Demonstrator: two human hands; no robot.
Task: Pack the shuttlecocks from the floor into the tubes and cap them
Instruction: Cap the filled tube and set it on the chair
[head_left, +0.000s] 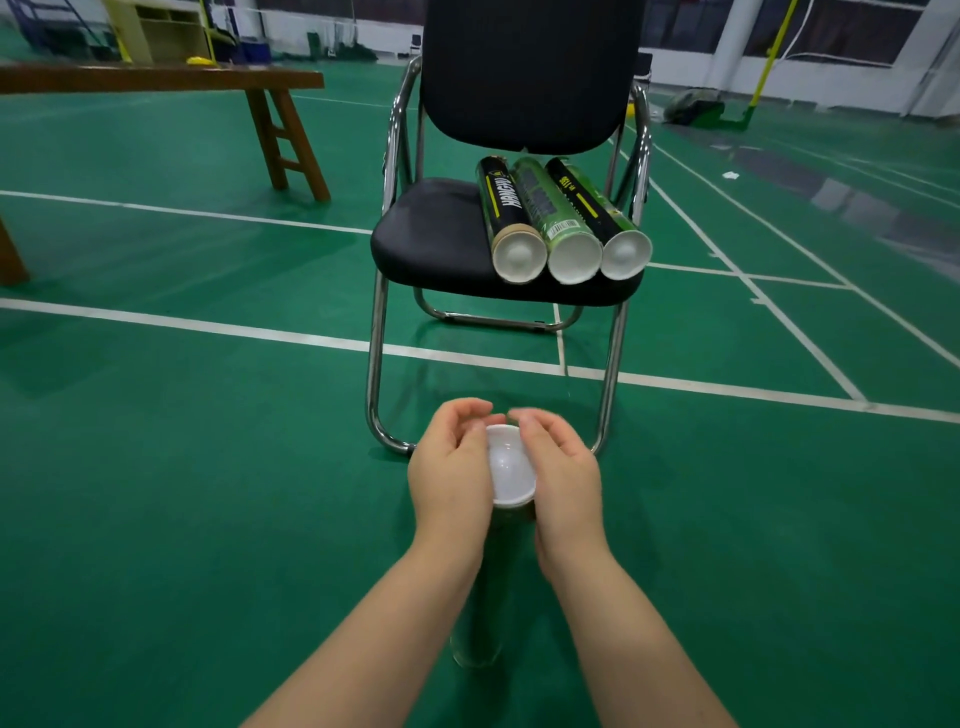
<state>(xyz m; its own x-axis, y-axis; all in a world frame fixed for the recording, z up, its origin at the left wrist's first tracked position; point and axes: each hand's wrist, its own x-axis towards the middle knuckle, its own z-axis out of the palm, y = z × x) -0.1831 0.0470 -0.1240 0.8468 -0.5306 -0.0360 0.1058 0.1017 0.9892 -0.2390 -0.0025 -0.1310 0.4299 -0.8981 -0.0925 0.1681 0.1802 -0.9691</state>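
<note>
A dark green tube (485, 587) stands upright on the green floor between my forearms. A white cap (510, 467) sits on its top end. My left hand (451, 467) and my right hand (561, 473) curl round the cap from either side, fingertips almost meeting over its far rim. Three more tubes lie side by side on the chair seat: a black one (503, 208), a green one (545, 208) and a black-and-green one (589, 205), each with a white cap facing me. No loose shuttlecocks are visible.
The black chair (431, 234) with chrome legs stands just beyond my hands. A wooden bench (156, 78) is at the far left. White court lines cross the floor. A yellow net post (769, 62) and a green bag (693, 106) are far right.
</note>
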